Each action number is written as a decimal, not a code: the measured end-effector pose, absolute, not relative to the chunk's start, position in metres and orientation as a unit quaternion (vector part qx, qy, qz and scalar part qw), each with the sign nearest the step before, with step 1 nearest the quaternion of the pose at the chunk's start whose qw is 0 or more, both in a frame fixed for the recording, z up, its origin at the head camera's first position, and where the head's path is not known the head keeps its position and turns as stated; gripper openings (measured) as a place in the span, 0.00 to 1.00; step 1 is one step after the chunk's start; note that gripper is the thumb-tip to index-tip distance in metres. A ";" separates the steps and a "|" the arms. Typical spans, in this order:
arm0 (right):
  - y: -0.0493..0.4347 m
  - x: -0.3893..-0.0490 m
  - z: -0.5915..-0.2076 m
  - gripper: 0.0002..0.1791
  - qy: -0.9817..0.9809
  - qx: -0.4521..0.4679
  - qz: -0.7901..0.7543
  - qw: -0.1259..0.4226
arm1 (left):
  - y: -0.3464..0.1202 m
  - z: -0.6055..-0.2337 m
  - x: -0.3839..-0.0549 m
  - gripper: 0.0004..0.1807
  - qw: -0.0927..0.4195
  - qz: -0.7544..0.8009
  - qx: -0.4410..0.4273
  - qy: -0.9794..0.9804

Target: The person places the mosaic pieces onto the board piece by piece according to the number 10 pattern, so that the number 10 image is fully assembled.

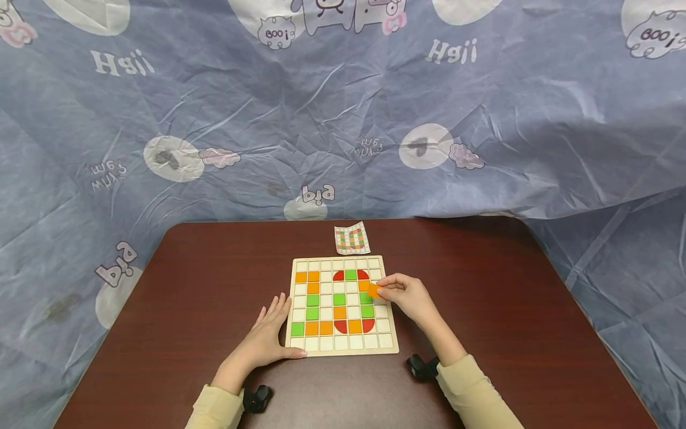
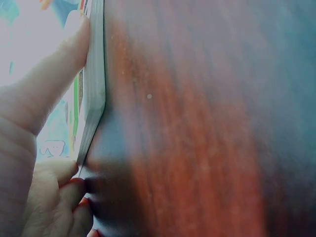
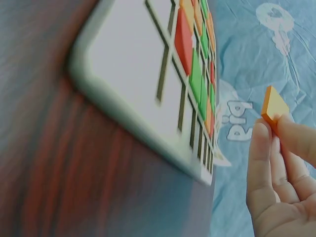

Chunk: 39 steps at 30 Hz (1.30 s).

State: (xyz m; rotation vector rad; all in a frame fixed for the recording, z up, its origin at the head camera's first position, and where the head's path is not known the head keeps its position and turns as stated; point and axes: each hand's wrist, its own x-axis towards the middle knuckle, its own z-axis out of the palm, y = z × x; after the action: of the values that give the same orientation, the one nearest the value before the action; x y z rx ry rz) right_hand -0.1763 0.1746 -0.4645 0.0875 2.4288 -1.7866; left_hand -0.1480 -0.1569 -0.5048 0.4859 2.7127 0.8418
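A cream grid board (image 1: 384,341) lies on the table with orange, green and red tiles in some of its squares. My right hand (image 1: 409,296) pinches an orange square tile (image 3: 275,104) between thumb and fingertips, above the board's right side. In the right wrist view the tile is tilted and held apart from the grid. My left hand (image 1: 262,342) rests at the board's lower left corner, its fingers straight along the left edge and the thumb against the front edge. The left wrist view shows that thumb (image 2: 69,54) touching the board's side.
Behind the board lies a small paper card (image 1: 352,239) printed with a coloured grid pattern. The dark brown table (image 1: 225,268) reaches back to a blue patterned cloth (image 1: 321,119). A black wrist camera (image 1: 257,399) sits on the left wrist, another on the right.
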 end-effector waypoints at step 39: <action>0.097 -0.221 -0.471 0.02 0.920 -0.065 -0.385 0.045 | -0.157 -0.504 -0.148 0.70 0.127 0.291 0.169 0.933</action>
State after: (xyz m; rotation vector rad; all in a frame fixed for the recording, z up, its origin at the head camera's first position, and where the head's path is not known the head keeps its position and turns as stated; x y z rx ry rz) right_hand -0.2214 0.0974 -0.4706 -0.1985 2.8101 -1.1752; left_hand -0.1478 -0.1568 -0.5038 0.4905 2.7164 0.8470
